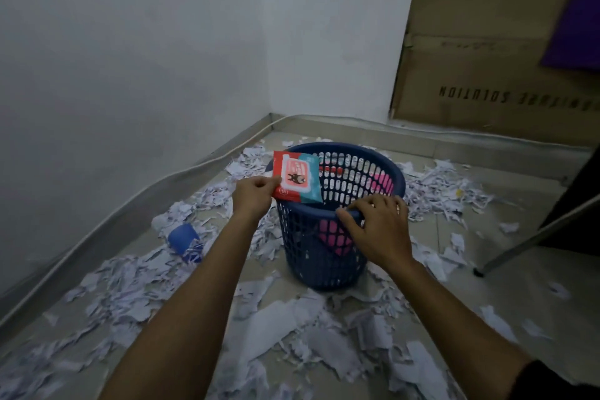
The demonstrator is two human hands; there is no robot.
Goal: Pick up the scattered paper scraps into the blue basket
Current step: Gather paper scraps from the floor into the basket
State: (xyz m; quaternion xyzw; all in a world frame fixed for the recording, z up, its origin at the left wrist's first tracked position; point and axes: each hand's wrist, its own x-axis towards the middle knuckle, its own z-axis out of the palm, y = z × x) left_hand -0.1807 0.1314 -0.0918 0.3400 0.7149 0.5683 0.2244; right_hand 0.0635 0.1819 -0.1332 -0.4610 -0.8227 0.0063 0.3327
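- your left hand (255,194) pinches a red and teal wipes packet (297,177) over the blue basket (328,237), likely to drop it in.
- your right hand (378,224) grips the rim, steadying it.
- paper scraps (292,331) litter the floor all around.

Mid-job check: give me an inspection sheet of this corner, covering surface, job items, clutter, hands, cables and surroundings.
Surface: tiled floor, largely littered.
Job items: paper scraps scattered all round the blue basket; basket upright, something pink inside.
Clutter: blue cup lying among scraps left of the basket.
Hands: left hand pinches a red packet over the rim; right hand grips the near rim.
Cables: white cable along the wall base.
Surroundings: white walls, cardboard box, metal leg at right.
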